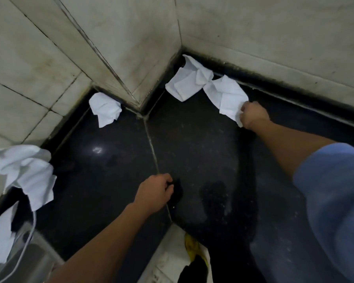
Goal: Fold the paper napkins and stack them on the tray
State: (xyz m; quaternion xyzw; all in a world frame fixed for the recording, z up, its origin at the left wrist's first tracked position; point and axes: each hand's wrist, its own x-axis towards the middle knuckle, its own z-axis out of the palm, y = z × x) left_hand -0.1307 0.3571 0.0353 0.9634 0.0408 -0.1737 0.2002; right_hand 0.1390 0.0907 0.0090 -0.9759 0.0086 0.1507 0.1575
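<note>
Right hand: the right hand (251, 115) is reached out to the far right of the dark counter (202, 152). Its fingers are closed tight on the near corner of a white napkin (227, 97).

Napkin in the hand: it is crumpled, not folded. Its far end is bunched up against another crumpled napkin (189, 78), which is pushed into the back corner where the counter meets the tiled wall (274, 33).

Left hand: the left hand (154, 193) is curled in a loose fist and is rested on the middle of the counter, by the pale seam (151, 139). Nothing can be seen in it, but the fingers are tucked under, so it cannot be told for sure.

Other napkins: one small crumpled napkin (105, 109) is left at the back edge, beside the jutting wall corner. A bigger bunch of napkins (27, 172) is seen at the left edge, hanging blurry above a clear box (29, 258).

Tray: no tray can be made out for sure. The clear box at the near left corner may be it.

Step now: a napkin is being picked up. No fold looks started, and no neat stack is seen.

Next move: the napkin should be pulled to the open middle of the counter. It must be smoothed flat with both hands before it is folded. Gentle pulls are needed, because thin paper is likely to tear.
</note>
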